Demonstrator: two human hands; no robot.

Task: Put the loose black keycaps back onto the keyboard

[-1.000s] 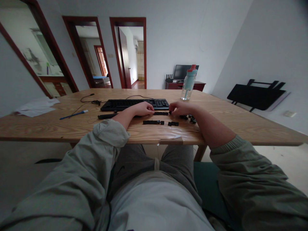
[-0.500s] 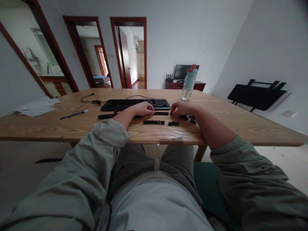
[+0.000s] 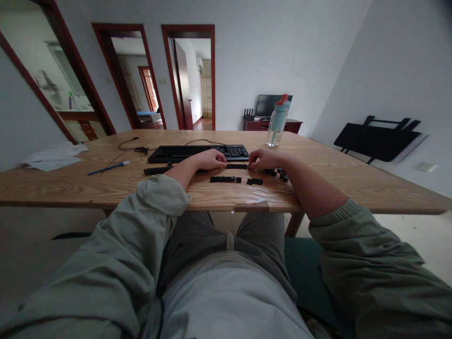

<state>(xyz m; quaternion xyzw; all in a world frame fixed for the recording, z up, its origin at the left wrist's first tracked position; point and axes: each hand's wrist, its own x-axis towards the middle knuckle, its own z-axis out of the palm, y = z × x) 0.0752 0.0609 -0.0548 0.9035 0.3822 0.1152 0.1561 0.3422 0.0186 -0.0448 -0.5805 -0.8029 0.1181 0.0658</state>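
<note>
A row of black keycaps [image 3: 236, 166] lies on the table in front of the black keyboard [image 3: 197, 151]. At the row's left end my left hand [image 3: 212, 160] rests with fingers curled together; whether anything is between them is hidden. My right hand [image 3: 261, 158] pinches a small black keycap [image 3: 249, 166] at the row's right end. Nearer the table edge lie a second row of keycaps [image 3: 222, 179] and a short group of keycaps [image 3: 254, 181]. Several loose keycaps [image 3: 282, 175] are heaped beneath my right wrist.
Left of my left hand is a dark strip-shaped bundle [image 3: 157, 170], partly behind my forearm. A blue-handled brush [image 3: 109, 168], a cable [image 3: 141, 149] and white paper [image 3: 56, 155] lie farther left. A water bottle [image 3: 277, 122] stands behind my right hand.
My right hand has shifted slightly left, bringing its keycap up to the right end of the row. My left hand stays where it was.
</note>
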